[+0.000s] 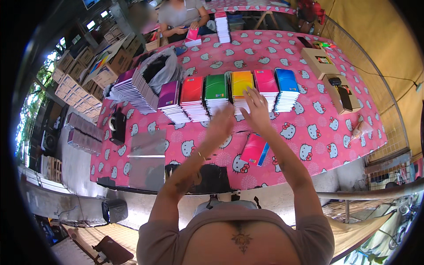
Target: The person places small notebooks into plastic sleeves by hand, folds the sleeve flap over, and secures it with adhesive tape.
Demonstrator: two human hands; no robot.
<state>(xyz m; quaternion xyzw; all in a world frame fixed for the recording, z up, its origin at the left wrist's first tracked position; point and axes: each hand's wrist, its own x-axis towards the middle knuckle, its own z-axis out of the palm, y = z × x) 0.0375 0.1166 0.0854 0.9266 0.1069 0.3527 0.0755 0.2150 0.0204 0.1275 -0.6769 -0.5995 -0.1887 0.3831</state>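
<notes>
My left hand (221,123) is raised above the pink patterned tablecloth (309,128), blurred, fingers apart, holding nothing that I can see. My right hand (255,108) is spread open just in front of the yellow notebook stack (242,86), fingertips near its front edge. A row of notebook stacks runs across the table: purple (169,98), red (192,93), green (216,90), yellow, pink (266,85) and blue (287,84). Below my hands a small pile of pink and blue notebooks (255,149) lies flat.
A fanned stack of purple-edged notebooks (132,90) and a grey plastic bag (161,66) sit at the left. Clear plastic sleeves (148,159) lie near the front edge. Two cardboard boxes (329,77) stand at the right. Another person (183,17) sits across the table holding a pink notebook.
</notes>
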